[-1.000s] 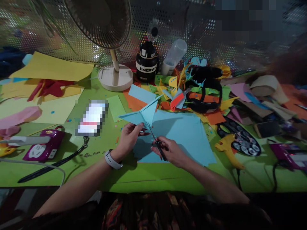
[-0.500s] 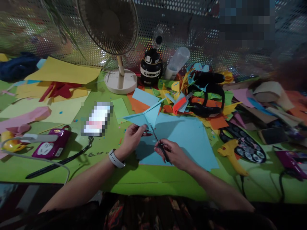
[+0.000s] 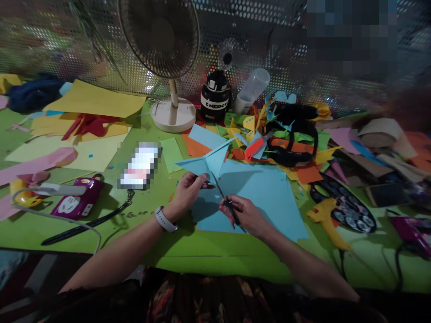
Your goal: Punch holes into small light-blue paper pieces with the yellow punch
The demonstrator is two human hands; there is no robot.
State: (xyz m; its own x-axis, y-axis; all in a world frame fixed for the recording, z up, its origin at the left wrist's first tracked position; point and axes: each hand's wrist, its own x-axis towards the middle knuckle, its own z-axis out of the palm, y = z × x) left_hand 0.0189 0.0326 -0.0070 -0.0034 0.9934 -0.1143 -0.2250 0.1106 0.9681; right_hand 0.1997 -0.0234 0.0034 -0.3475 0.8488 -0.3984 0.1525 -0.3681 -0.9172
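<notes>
Head view: a green tabletop (image 3: 188,246) is stretching beneath scattered coloured paper (image 3: 104,98), and a dim perforated panel (image 3: 286,49) is rising behind it. A fan (image 3: 160,38), a black bottle (image 3: 215,101) and a clear container (image 3: 255,85) are standing near the panel. Above stacked blue sheets (image 3: 266,193), the left hand (image 3: 188,192) is pinching folded blue paper (image 3: 202,165) between its fingers; the right hand (image 3: 248,216) is gripping dark scissors (image 3: 231,214), their blades overlapping the folded paper's lower part.

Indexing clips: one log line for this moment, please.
left hand: holds folded blue paper | right hand: holds scissors, blades at paper | beneath: blue sheets
</notes>
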